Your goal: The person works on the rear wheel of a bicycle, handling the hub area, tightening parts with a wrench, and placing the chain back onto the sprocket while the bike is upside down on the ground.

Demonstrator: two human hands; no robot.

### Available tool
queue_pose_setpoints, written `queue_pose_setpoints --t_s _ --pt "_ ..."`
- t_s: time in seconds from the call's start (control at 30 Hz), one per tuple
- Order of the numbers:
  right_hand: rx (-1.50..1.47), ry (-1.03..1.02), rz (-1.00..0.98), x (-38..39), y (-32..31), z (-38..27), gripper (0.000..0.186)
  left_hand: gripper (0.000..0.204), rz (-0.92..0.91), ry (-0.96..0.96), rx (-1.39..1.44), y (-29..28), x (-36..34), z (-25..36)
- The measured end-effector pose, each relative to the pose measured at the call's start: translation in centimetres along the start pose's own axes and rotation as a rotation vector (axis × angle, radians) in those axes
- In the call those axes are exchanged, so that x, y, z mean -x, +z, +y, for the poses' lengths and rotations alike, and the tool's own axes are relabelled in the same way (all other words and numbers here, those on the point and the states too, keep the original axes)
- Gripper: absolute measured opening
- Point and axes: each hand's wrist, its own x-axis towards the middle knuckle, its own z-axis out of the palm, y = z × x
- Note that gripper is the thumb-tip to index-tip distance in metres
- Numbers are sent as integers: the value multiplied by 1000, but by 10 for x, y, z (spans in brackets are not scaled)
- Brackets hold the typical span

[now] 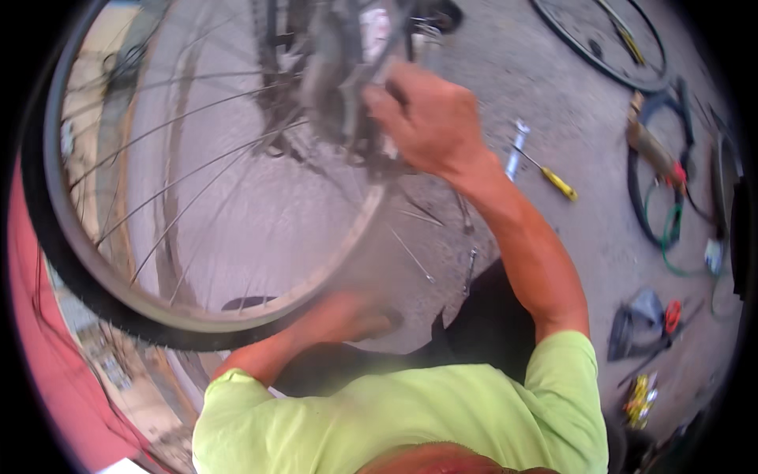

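Note:
A bicycle wheel with a black tyre (138, 322) and thin spokes stands upright at the left. Its hub area, with a chain and blurred grey frame parts (328, 87), is at the top middle. There my right hand (434, 118) is closed, fingers curled against the frame beside the hub; what they grip is hidden. My left hand (347, 314) is low by the near part of the wheel's rim (237, 320), so smeared by motion that its fingers do not show clearly.
Right of my right arm lie a spanner (517, 150) and a yellow-handled screwdriver (560, 183). Farther right are a loose wheel (662, 79), a black tube (638, 197), a green cord (669, 257) and a red-handled tool (673, 317). A smaller spanner (470, 270) lies near my leg.

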Motion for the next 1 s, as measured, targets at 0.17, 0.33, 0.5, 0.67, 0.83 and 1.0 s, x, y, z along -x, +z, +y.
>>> queue_pose_setpoints --t_s 0.17,0.33,0.5,0.67,0.83,1.0 --pt "-133 -29 77 -4 -5 -1 24 32 120 138 -102 11 0 -18" --pt "24 55 -64 -4 3 -3 27 29 199 203 -64 18 4 -24" --pt "-147 20 66 -6 -5 -10 30 29 182 153 -14 20 3 -22" --pt "-21 24 -9 -7 -2 1 27 36 172 208 -95 17 1 -22" --pt "-66 22 94 -6 -1 -10 27 39 157 175 -84 21 2 -27" --pt "-111 -71 93 -9 0 -6 31 42 29 44 -88 18 2 -19"
